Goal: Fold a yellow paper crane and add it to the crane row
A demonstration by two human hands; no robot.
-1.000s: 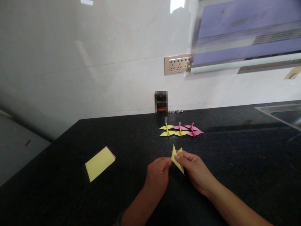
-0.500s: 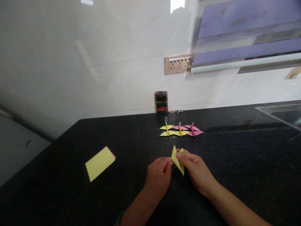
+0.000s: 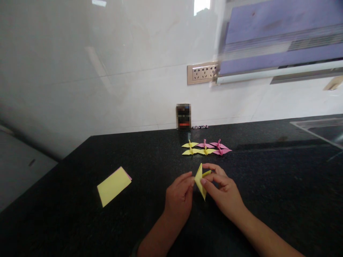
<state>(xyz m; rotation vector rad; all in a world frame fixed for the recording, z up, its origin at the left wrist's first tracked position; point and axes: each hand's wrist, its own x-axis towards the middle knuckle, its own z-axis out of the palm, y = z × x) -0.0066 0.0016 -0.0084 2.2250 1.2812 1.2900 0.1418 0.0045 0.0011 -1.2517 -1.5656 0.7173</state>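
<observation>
A folded yellow paper piece (image 3: 200,180), pointed at both ends, stands on edge just above the black counter (image 3: 80,221). My left hand (image 3: 178,198) pinches its left side with thumb and fingers. From the right, my right hand (image 3: 223,191) pinches it too, its fingers curled around a small flap at the top. Beyond the hands three finished paper cranes lie in a row: a yellow crane (image 3: 190,148), a pink and yellow crane (image 3: 205,148) and a pink crane (image 3: 220,147).
A stack of square paper sheets (image 3: 114,185), yellow on top with pink beneath, lies on the counter to the left. A small dark box (image 3: 183,116) stands against the wall. A socket strip (image 3: 202,73) is on the wall, and a sink edge (image 3: 316,125) at far right.
Both hands have shifted slightly away from me with the paper. The right fingers have spread and reached up around the top flap, and the piece stands more upright.
</observation>
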